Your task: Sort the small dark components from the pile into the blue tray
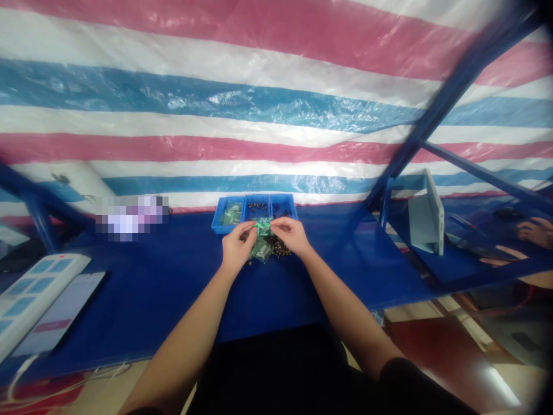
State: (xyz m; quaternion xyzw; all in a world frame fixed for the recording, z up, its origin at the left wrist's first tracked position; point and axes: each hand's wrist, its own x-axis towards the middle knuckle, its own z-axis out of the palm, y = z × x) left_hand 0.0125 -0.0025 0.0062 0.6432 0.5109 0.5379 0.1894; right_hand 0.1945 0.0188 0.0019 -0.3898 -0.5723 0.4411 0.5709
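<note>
Between my two hands is a small green circuit board (264, 226), pinched at its left edge by my left hand (238, 246) and at its right edge by my right hand (292, 234). Below it on the blue table lie more green boards (261, 250) and a heap of small dark and brass-coloured parts (281, 247). Just behind my hands stand three blue bins joined in a row. Green boards fill the left bin (222, 222), while small dark parts lie in the middle bin (257, 199) and the right bin (283, 199).
At the left are a white power strip (52, 268) and a tablet (64, 314) with a cable plugged in. A grey stand-like panel (425, 222) is at the right, near another person's hand (536, 231). Blue metal beams (432, 115) frame a striped sheet (216, 104).
</note>
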